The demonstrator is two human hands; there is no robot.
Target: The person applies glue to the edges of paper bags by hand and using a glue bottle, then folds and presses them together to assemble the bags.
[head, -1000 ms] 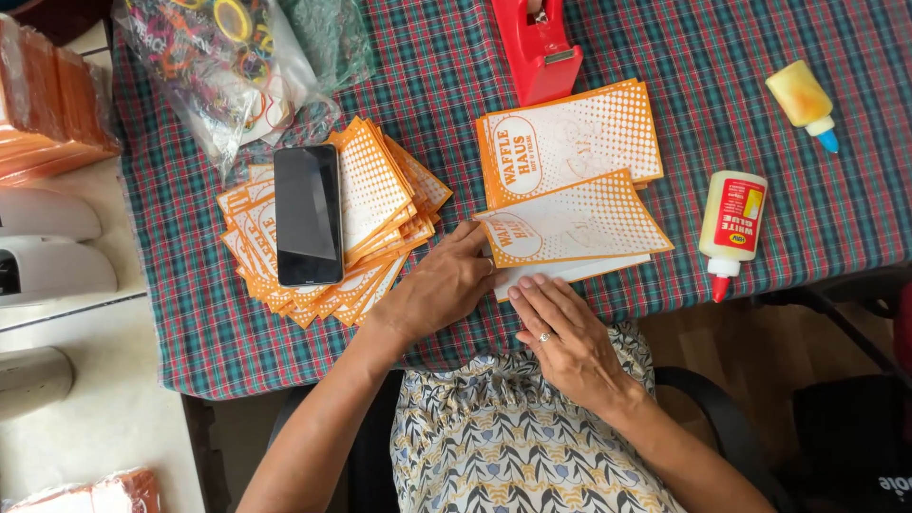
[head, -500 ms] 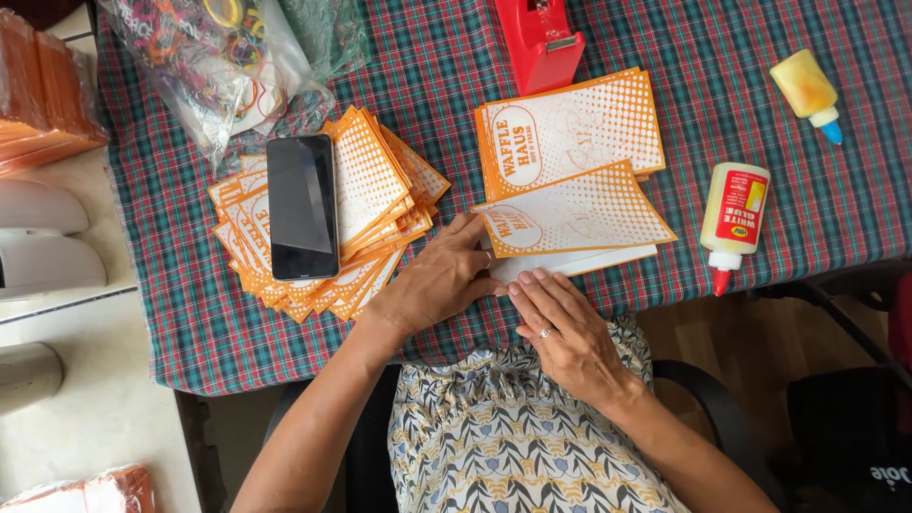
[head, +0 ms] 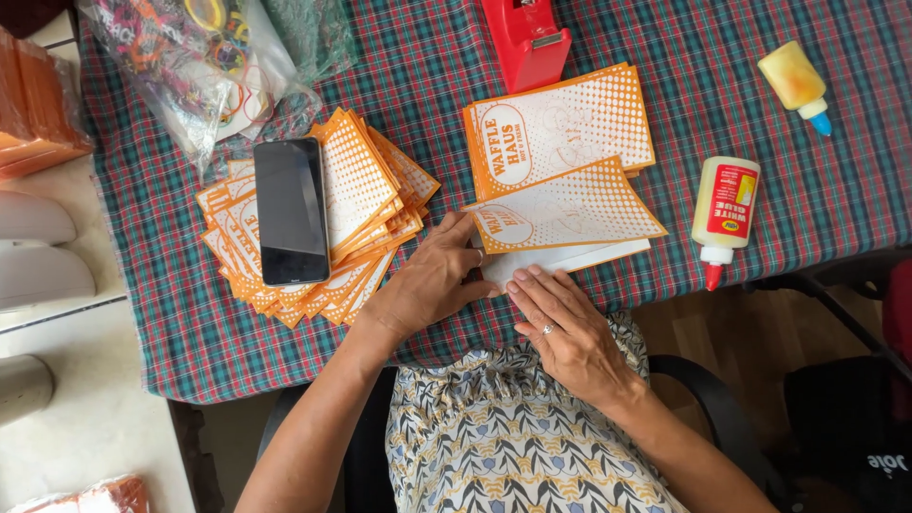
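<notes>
Head view, left to right: a stack of orange packets (head: 38,104) is cut off by the left edge, and a clear plastic bag of coloured bits (head: 204,66) runs out at the far edge, its contents hard to make out. On the checked-cloth worktop (head: 760,114) a black phone (head: 291,211) lies on a fanned pile of orange-and-white paper sleeves (head: 366,204), its long axis near to far. The left hand (head: 429,280) lies flat, fingers loosely spread, pressing the left end of the orange-dotted paper sleeve being folded (head: 570,204); the right hand (head: 568,328) is open too, fingertips on the sleeve's white near flap. Neither hand grips anything. That sleeve sits at the worktop's near edge, long axis left to right, printed end pointing left, partly overlapping a second flat sleeve (head: 560,123) beyond. A red tape dispenser (head: 524,38) is cropped at the far edge. Rightward stand a white glue bottle (head: 724,214), nozzle pointing near, and a yellow glue bottle (head: 796,84).
</notes>
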